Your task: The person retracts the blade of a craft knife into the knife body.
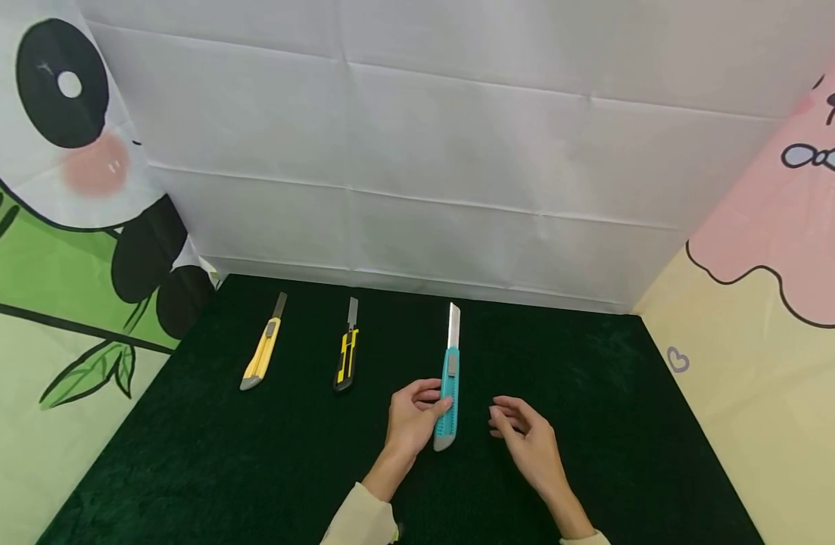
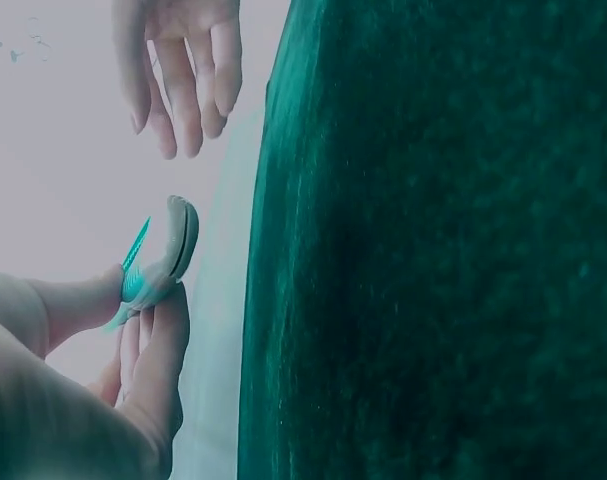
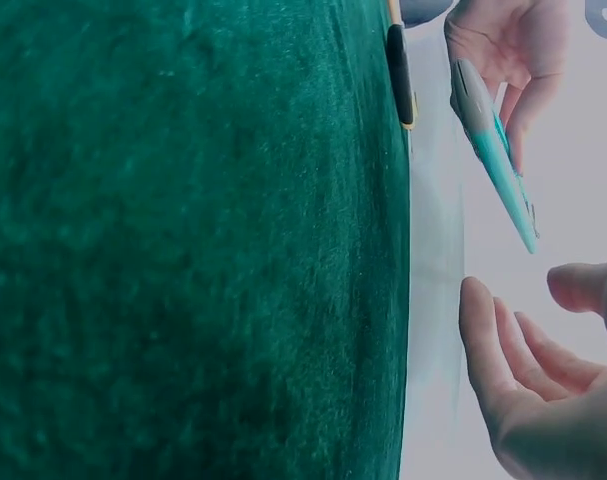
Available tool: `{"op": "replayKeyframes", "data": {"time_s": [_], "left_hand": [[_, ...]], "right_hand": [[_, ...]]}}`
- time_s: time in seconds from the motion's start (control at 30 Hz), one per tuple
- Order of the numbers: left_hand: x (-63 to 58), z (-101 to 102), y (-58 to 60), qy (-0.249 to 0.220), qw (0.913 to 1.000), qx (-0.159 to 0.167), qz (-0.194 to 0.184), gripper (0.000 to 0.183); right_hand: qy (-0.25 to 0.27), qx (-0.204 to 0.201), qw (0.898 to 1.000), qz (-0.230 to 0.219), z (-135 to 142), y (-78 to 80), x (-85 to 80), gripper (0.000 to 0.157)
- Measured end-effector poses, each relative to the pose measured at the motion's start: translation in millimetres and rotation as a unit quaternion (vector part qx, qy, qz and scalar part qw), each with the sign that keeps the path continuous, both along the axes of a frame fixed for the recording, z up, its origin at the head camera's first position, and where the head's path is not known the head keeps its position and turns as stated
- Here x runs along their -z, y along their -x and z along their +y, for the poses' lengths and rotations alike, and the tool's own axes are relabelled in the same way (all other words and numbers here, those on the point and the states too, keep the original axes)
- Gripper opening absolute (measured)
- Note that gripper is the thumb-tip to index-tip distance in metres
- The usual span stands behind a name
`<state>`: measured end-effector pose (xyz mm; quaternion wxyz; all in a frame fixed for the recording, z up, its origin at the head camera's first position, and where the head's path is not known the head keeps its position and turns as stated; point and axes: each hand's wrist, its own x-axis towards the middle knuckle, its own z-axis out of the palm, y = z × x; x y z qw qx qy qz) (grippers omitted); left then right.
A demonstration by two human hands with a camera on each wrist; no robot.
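A teal utility knife [image 1: 447, 401] with a grey end cap and its blade out points away from me, held above the cloth. My left hand [image 1: 412, 416] pinches its handle between thumb and fingers. In the left wrist view the grey end of the utility knife [image 2: 182, 235] juts past the fingertips. My right hand [image 1: 529, 446] hovers to the right of the knife, apart from it, with fingers loosely bent and nothing in them. The right wrist view shows the same gap between the right hand [image 3: 543, 380] and the utility knife [image 3: 498, 170].
Two more utility knives lie on the dark green cloth [image 1: 219, 469] to the left: a yellow utility knife [image 1: 262, 352] and a black-and-yellow utility knife [image 1: 347, 356], both with blades out. A white sheet [image 1: 424, 151] rises behind, and printed sheets flank both sides.
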<state>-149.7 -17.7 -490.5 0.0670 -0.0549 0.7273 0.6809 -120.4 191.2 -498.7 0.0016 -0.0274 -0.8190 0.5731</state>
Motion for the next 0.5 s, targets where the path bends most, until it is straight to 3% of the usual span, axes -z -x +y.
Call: {"op": "replayKeyframes", "data": {"time_s": [0.5], "left_hand": [[0.0, 7, -21.1, -0.021, 0.9998, 0.003, 0.003, 0.037]], "right_hand": [[0.022, -0.003, 1.000, 0.007, -5, 7.1, -8.0, 0.038]]}}
